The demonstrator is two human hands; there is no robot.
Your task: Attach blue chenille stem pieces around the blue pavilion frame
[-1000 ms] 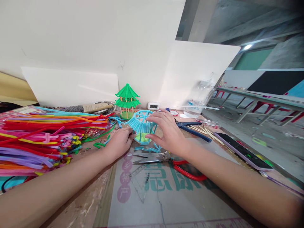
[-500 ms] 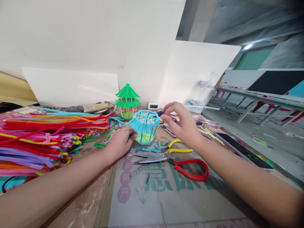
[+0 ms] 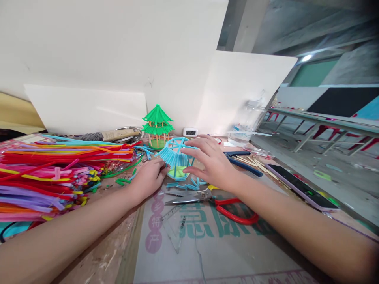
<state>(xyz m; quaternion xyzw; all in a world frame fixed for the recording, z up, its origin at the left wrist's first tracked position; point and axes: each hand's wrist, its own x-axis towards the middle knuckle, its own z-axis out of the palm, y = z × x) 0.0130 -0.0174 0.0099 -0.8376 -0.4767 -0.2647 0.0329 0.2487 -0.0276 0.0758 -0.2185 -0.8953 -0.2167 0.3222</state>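
A light-blue pipe-cleaner pavilion model [image 3: 175,157] with a pale green base stands in front of me, its roof part covered and part bare frame. My left hand [image 3: 150,175] is closed at its left side, thumb and finger pinching near the lower edge; the exact grip is partly hidden. My right hand [image 3: 211,163] is open, fingers spread around the model's right side and covering part of it. Short cut blue pieces [image 3: 189,184] lie in front. Below them, scissors [image 3: 195,197] with red and yellow handles lie partly under my right hand and forearm.
Bundles of coloured pipe cleaners [image 3: 59,173] fill the left. Behind stand a green tiered pavilion [image 3: 158,122] and a small digital clock [image 3: 190,132]. To the right are blue-handled pliers [image 3: 245,165], thin wooden sticks [image 3: 263,169] and a phone [image 3: 299,187]. A clear set square [image 3: 177,236] lies in front.
My right hand has moved down and left to the model, its fingers spreading; the dark blue thing at its fingertips no longer shows. The blue-handled pliers show more. My left hand stays put.
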